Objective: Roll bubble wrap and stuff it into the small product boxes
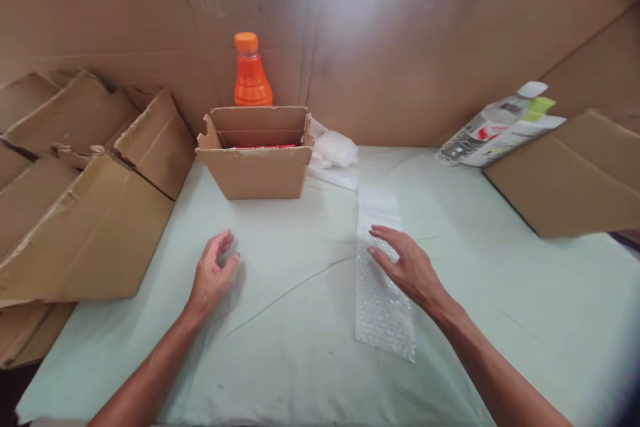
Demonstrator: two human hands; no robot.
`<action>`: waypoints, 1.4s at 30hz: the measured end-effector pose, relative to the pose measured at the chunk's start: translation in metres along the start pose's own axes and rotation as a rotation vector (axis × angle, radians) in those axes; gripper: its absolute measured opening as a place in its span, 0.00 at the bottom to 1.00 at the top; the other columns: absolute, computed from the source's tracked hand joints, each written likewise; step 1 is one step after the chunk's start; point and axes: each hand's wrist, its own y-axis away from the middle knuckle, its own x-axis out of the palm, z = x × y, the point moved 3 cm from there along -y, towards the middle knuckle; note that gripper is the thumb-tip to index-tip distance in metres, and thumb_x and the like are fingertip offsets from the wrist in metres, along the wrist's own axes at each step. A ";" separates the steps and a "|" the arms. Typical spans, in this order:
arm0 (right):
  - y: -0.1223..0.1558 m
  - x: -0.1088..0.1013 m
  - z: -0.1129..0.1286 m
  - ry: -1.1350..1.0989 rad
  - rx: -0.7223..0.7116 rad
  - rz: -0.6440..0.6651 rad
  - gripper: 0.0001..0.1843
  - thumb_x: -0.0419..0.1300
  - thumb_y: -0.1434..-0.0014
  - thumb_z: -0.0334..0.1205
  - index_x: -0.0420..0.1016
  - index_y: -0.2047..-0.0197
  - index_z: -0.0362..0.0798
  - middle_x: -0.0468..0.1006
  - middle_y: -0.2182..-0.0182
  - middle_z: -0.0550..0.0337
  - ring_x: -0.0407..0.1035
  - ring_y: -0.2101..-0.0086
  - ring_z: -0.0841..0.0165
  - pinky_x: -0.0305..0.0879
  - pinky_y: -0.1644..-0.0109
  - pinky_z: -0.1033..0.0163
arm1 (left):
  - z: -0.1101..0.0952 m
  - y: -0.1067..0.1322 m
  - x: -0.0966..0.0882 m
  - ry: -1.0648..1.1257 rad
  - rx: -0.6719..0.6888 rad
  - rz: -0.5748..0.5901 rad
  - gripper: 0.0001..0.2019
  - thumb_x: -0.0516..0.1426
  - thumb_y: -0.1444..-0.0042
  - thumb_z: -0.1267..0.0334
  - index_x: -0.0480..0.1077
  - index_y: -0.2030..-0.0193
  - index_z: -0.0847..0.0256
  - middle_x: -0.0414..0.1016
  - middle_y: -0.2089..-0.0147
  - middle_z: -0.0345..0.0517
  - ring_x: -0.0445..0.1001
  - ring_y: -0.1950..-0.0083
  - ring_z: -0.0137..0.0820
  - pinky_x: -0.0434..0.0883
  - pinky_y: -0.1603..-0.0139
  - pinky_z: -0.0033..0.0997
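My left hand [214,273] is over the pale green cloth on the left, fingers curved and apart, holding nothing. My right hand [405,260] is above a strip of bubble wrap [383,310], its thumb and fingers spread with nothing between them; whether it touches the wrap I cannot tell. The bubble wrap lies lengthwise, running away from me. Beyond my hands stands a small open cardboard box [263,173] with something red showing inside; the rest of its contents is hidden by the front wall.
An orange bottle [253,77] stands behind the box, with white wrapping material [336,148] beside it. Several open cardboard boxes [95,227] crowd the left. On the right, a clear plastic bottle [493,127] leans near another cardboard box [570,177]. A cardboard wall [400,47] closes the back.
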 end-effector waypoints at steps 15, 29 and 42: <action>0.039 -0.019 0.039 -0.083 -0.011 0.203 0.16 0.55 0.33 0.38 0.78 0.46 0.54 0.78 0.43 0.54 0.71 0.42 0.57 0.67 0.38 0.42 | -0.098 0.148 0.073 -0.435 0.859 0.887 0.26 0.57 0.47 0.72 0.68 0.39 0.60 0.66 0.31 0.59 0.59 0.28 0.51 0.63 0.31 0.60; 0.149 -0.062 0.053 -0.237 0.200 0.124 0.14 0.57 0.33 0.40 0.78 0.47 0.54 0.82 0.49 0.56 0.77 0.50 0.60 0.77 0.48 0.51 | -0.093 0.161 0.097 -0.169 0.618 0.756 0.08 0.54 0.38 0.71 0.75 0.57 0.61 0.82 0.58 0.49 0.78 0.52 0.39 0.72 0.46 0.47; 0.144 -0.006 0.100 0.057 -0.200 0.154 0.15 0.58 0.35 0.34 0.76 0.46 0.50 0.78 0.43 0.49 0.69 0.42 0.52 0.68 0.46 0.46 | -0.075 0.114 0.103 -0.056 -0.035 0.517 0.18 0.57 0.43 0.60 0.71 0.46 0.61 0.75 0.70 0.39 0.70 0.73 0.29 0.67 0.69 0.29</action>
